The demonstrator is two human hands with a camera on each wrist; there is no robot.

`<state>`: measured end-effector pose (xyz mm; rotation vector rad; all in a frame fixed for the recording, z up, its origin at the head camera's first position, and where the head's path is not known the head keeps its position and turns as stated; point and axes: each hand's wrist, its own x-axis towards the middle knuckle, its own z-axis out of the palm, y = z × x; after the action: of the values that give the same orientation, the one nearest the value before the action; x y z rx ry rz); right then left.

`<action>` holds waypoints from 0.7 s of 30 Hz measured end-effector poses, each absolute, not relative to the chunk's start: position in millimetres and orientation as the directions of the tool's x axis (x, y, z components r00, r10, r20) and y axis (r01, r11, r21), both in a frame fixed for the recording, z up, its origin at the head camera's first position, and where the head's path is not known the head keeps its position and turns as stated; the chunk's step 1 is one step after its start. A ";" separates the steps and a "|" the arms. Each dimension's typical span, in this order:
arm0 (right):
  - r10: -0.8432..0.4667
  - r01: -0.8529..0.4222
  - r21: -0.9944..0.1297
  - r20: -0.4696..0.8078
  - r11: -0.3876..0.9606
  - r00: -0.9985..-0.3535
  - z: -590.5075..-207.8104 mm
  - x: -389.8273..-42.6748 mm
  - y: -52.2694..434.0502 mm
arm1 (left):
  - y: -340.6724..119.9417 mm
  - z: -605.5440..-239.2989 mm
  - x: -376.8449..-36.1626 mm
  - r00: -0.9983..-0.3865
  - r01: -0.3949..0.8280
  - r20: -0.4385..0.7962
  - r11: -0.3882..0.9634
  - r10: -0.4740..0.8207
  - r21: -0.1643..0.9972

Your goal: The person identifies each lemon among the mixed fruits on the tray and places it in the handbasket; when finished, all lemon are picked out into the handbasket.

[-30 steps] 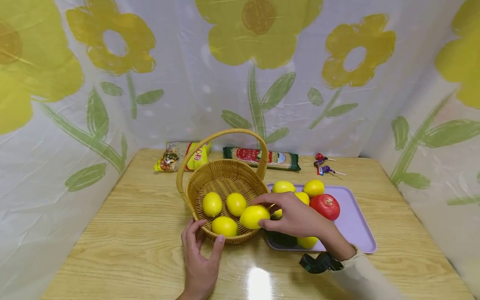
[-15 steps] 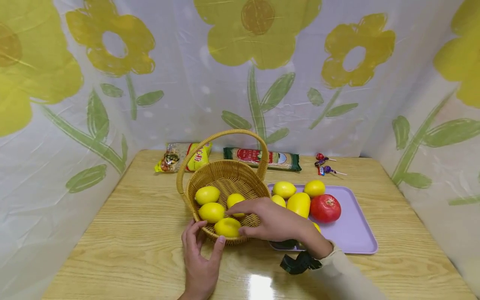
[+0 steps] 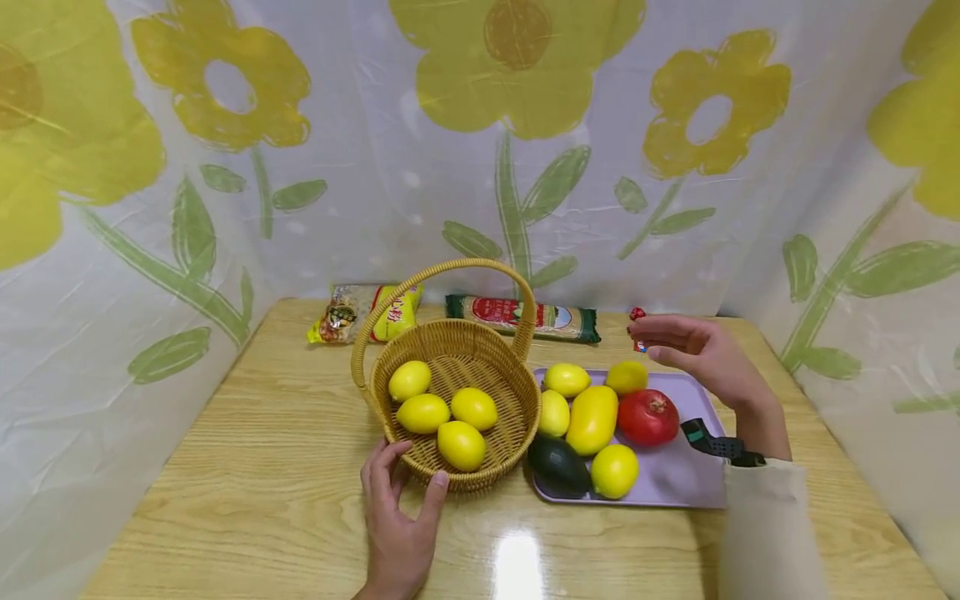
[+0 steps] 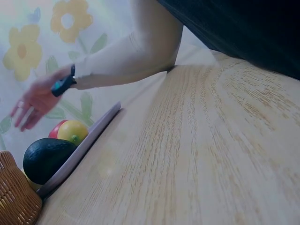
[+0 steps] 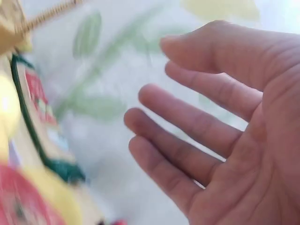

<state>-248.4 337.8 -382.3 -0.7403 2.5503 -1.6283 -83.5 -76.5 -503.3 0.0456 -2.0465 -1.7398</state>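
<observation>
Four lemons in the basket, more fruit waiting on the tray

From my head view, the wicker basket (image 3: pixel 457 367) holds four lemons (image 3: pixel 448 408), and my left hand (image 3: pixel 397 517) rests on the desk (image 3: pixel 247 467) with its fingers (image 3: pixel 384 467) curled against the basket's near rim; my right hand (image 3: pixel 701 350) hovers empty above the far end of the purple tray (image 3: pixel 693 487), fingers apart and relaxed, so I judge the move partly done, since the tray carries several lemons, a longer yellow fruit (image 3: pixel 592 418), a red apple (image 3: pixel 648 416) and an avocado (image 3: pixel 558 467). My left wrist view shows the avocado at the tray's edge just beside the basket. My right wrist view shows only my open palm, fingers (image 5: pixel 187 122) spread, holding nothing.
</observation>
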 end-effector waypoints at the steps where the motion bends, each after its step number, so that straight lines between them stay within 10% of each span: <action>1: -0.388 -0.363 -0.868 0.222 0.340 -0.894 -387.6 -250.9 345.2 | -76.7 -503.3 -83.6 -0.897 0.261 0.316 0.206 -0.309 0.943; 21: -0.392 -0.178 -0.798 -0.078 0.575 -0.917 -445.2 -271.1 372.5 | -76.9 -499.2 -83.4 -0.910 0.226 0.279 0.198 -0.307 0.954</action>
<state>-271.1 372.5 -445.2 -0.4726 2.5618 -1.2575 -83.4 -76.9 -499.2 0.0756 -2.0699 -1.7586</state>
